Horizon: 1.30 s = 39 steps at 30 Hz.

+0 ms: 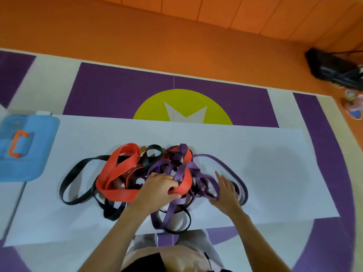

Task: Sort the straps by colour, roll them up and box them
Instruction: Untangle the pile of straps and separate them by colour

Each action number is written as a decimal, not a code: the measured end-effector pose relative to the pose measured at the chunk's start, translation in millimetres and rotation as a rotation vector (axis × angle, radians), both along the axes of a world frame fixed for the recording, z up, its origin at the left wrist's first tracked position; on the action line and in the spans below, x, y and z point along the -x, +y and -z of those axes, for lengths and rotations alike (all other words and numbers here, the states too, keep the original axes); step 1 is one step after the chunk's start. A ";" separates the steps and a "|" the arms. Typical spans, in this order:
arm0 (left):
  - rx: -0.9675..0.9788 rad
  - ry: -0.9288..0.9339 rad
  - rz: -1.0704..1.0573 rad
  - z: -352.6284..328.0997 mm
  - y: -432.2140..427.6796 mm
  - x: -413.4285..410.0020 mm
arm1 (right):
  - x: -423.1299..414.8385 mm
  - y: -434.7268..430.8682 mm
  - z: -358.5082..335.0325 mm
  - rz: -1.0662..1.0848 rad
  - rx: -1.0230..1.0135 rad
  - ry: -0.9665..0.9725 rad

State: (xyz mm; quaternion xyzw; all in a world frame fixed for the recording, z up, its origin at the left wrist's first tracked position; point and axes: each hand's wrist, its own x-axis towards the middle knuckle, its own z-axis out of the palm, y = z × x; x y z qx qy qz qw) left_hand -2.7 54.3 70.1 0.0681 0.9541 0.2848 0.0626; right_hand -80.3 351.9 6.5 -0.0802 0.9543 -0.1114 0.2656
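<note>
A tangled heap of straps lies on the pale sheet (275, 146) in front of me. Wide red straps (117, 169) sit left of centre, black straps (72, 173) loop out to the left and front, and purple straps (220, 160) spread to the right. My left hand (159, 189) reaches into the middle of the heap and grips a red strap (184, 183) where it crosses the purple ones. My right hand (225, 187) lies flat with straight fingers on the purple straps at the heap's right side.
A blue box (25, 148) with an orange handle stands at the left edge of the sheet. A black bag (334, 69) and shoes (353, 105) lie on the orange floor at the far right. The sheet rests on a purple, white and yellow mat (182, 103).
</note>
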 end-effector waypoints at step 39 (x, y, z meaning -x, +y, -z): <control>-0.020 -0.063 0.236 -45.5 4.9 -11.3 | 40.3 -174.7 -92.1 0.355 0.742 -0.047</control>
